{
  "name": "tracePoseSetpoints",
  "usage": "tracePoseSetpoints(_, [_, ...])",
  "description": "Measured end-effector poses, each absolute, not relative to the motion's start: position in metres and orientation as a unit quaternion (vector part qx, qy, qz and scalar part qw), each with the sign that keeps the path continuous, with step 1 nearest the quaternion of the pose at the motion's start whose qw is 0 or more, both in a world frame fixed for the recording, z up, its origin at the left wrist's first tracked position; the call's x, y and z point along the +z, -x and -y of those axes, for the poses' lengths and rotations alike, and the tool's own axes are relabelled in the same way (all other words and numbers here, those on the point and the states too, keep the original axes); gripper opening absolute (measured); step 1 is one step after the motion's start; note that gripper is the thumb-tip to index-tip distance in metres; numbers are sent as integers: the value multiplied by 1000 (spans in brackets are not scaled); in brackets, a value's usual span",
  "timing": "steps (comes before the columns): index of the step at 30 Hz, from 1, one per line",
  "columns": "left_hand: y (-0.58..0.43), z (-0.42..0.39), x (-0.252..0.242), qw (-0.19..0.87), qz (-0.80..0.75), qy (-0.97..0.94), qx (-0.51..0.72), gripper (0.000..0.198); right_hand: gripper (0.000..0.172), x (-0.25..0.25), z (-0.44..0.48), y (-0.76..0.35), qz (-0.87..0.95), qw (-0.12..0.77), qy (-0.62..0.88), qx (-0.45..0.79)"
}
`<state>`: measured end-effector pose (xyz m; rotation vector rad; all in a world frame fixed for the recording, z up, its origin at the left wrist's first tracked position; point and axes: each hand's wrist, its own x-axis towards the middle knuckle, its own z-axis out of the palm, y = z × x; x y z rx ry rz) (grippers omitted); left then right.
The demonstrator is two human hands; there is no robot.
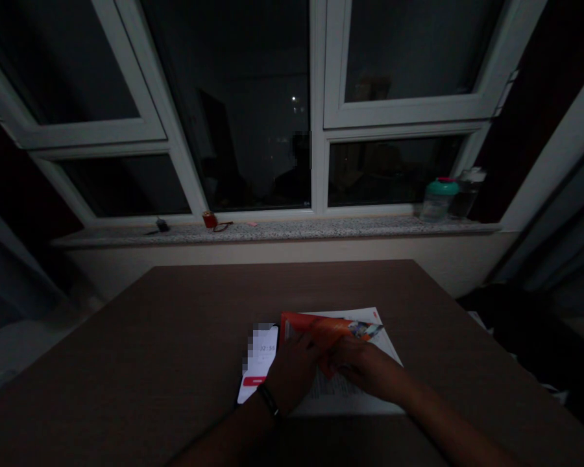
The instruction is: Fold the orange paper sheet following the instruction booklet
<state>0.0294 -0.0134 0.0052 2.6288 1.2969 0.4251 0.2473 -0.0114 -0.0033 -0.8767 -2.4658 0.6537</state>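
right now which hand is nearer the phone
Left. The left hand sits right beside the phone, at its right edge; the right hand is farther right, past the left hand, by the orange paper.

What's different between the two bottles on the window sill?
The teal-lidded bottle has a teal lid with a pinkish-red top, while the grey-capped bottle has a pale grey cap. The teal-lidded bottle looks pale and clear; the grey-capped bottle looks darker. The grey-capped bottle also reaches slightly higher in view. Both stand upright side by side near the right end of the granite window sill.
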Motion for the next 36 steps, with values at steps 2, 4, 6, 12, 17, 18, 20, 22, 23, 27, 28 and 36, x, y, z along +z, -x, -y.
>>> tracePoseSetpoints(2, [-29, 14, 6, 90, -439, -883, 140, 48, 22, -3, 11, -248, 891, 223, 317, 235])
tracePoseSetpoints(4, [-28, 14, 6, 90, -438, -882, 147, 47, 21, -3, 11, -248, 891, 223, 319, 236])
tracePoseSetpoints(6, [-27, 14, 4, 89, -434, -883, 153, 44, 23, -2, 12, -248, 890, 223, 318, 237])
tracePoseSetpoints(12, [-27, 13, 1, 94, -434, -882, 157, 38, 23, 0, 12, -248, 892, 222, 312, 241])
tracePoseSetpoints(17, [-27, 13, 0, 90, -442, -881, 143, 34, 22, 2, 12, -247, 887, 229, 315, 247])
tracePoseSetpoints(18, [-26, 13, 0, 91, -440, -882, 139, 33, 22, 2, 12, -247, 886, 230, 316, 248])
tracePoseSetpoints(20, [-26, 13, 1, 92, -433, -885, 141, 32, 23, 1, 12, -247, 886, 227, 319, 249])
tracePoseSetpoints(22, [-26, 14, 1, 88, -421, -889, 153, 33, 22, -1, 12, -247, 887, 224, 322, 246])
tracePoseSetpoints(23, [-27, 15, 1, 86, -417, -891, 160, 35, 21, -3, 11, -247, 887, 223, 324, 244])
tracePoseSetpoints(27, [-28, 17, 0, 84, -422, -888, 164, 40, 20, -6, 10, -248, 886, 229, 323, 241])
tracePoseSetpoints(28, [-28, 18, 0, 84, -425, -887, 163, 41, 20, -6, 10, -248, 887, 229, 321, 242])
tracePoseSetpoints(36, [-27, 20, 3, 86, -422, -888, 164, 47, 20, -6, 10, -247, 884, 234, 323, 242])
